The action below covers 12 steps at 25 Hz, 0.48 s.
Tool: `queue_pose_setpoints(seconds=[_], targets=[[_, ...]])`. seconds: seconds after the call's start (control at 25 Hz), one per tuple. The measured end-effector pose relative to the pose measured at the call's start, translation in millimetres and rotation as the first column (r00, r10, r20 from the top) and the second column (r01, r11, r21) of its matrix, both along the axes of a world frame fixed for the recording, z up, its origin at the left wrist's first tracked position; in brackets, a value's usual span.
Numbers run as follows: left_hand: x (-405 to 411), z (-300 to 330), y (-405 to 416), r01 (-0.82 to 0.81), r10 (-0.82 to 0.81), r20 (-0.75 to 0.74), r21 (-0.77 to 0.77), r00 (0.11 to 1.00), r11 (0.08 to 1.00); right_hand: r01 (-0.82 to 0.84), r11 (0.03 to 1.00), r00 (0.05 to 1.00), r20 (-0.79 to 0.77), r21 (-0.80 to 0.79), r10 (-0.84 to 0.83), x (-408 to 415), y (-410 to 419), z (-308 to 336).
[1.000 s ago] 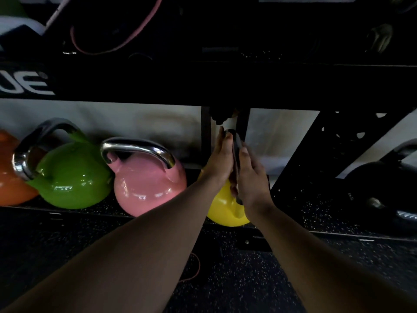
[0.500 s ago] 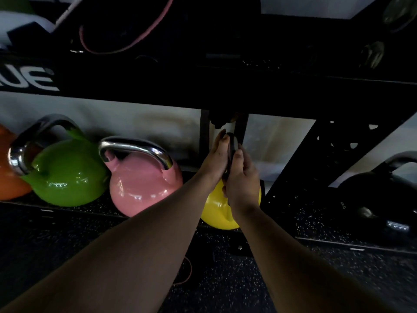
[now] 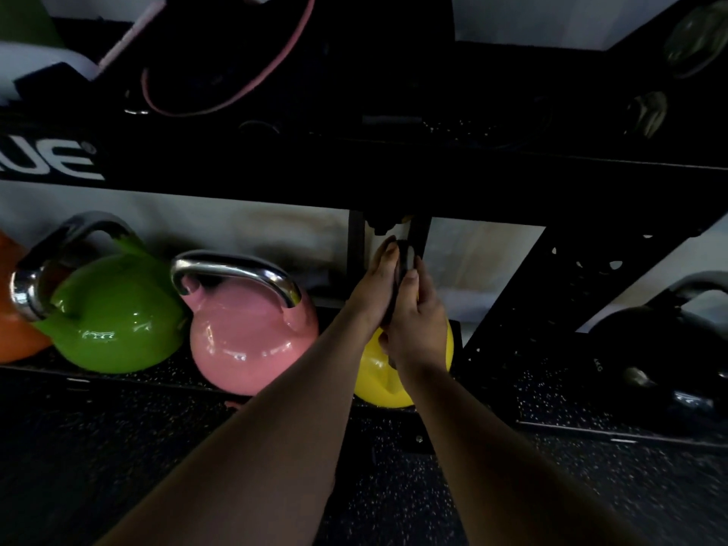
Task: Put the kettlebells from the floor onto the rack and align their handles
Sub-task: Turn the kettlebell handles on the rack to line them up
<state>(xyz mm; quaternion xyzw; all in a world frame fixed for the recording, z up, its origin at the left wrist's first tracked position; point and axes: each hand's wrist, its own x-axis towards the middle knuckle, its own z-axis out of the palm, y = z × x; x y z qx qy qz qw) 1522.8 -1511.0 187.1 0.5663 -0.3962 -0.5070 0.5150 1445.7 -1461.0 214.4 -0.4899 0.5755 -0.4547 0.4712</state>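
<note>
Both hands are wrapped around the handle (image 3: 402, 266) of the yellow kettlebell (image 3: 378, 372), which sits on the bottom shelf of the black rack (image 3: 394, 179), right of centre and just in front of a rack upright. The left hand (image 3: 374, 291) presses against the handle's left side with its fingers pointing up; the right hand (image 3: 413, 321) covers the right side, thumb lying along the metal. Each grip is clenched on that handle, which stands edge-on to the camera, running from near to far.

To the left on the same shelf stand a pink kettlebell (image 3: 252, 329), touching or just beside the yellow one, then a green kettlebell (image 3: 114, 313) and, at the frame's left edge, an orange kettlebell (image 3: 15, 329). The pink one's steel handle faces across the shelf; the green one's is turned at an angle. A black kettlebell (image 3: 662, 348) rests on the shelf well apart to the right. Speckled dark floor (image 3: 118, 447) lies nearest the camera.
</note>
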Motion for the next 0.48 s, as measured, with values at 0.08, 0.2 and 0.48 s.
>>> queue_pose_setpoints(seconds=[0.08, 0.2, 0.48], targets=[[1, 2, 2, 0.014, -0.015, 0.036, 0.025, 0.999, 1.0, -0.011, 1.0, 1.0, 0.006, 0.014, 0.01, -2, -1, -1], [0, 11, 2, 0.015, -0.016, 0.062, 0.027, 0.998, 1.0, -0.046, 0.998, 0.999, 0.006, 0.038, 0.045, -8, 0, 2], [54, 23, 73, -0.211, 0.297, 0.502, -0.221, 0.812, 0.952, -0.004, 0.959, 0.833, -0.532, -0.282, -0.153, -3, 0, 37]])
